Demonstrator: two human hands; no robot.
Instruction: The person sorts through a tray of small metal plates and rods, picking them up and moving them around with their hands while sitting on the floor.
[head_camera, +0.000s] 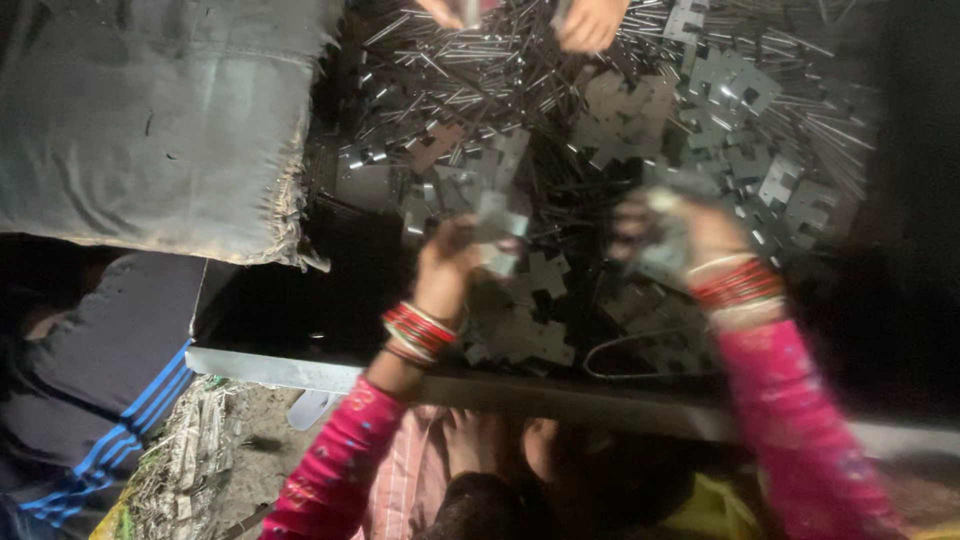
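Left hand: the person's left hand (455, 255), just left of frame centre, is closed around a small flat grey stamped-metal plate with notched edges (498, 222); red and white bangles (418, 331) ring the wrist above a pink patterned sleeve (335, 470).
Right hand: the person's right hand (680, 232), right of centre, is motion-blurred; its fingers appear curled about a pale metal piece (662, 250), though the blur hides the exact grip.
Held plates: both sit just above the heap, at mid-frame, between the two wrists.
Heap: a dark tray with a pale metal front rim (300, 368) holds a jumble of like plates (620, 110) and thin bright steel rods (480, 60), filling the upper centre and right.
Handling, judged: each plate looks thin, stiff and light, with smooth faces likely to slip; stamped edges and notches could be sharp.
Grip point, judged: pinch across the flat faces near the plate's middle, fingertips clear of the cut edges.
Rods, judged: rigid, prone to roll and tangle; lift a plate straight up to free it.
Other person: two hands (590, 22) at the top edge work the same heap.
Surroundings: a grey cloth sack (150, 120) occupies the upper left; a dark garment with blue stripes (110, 400) the lower left.
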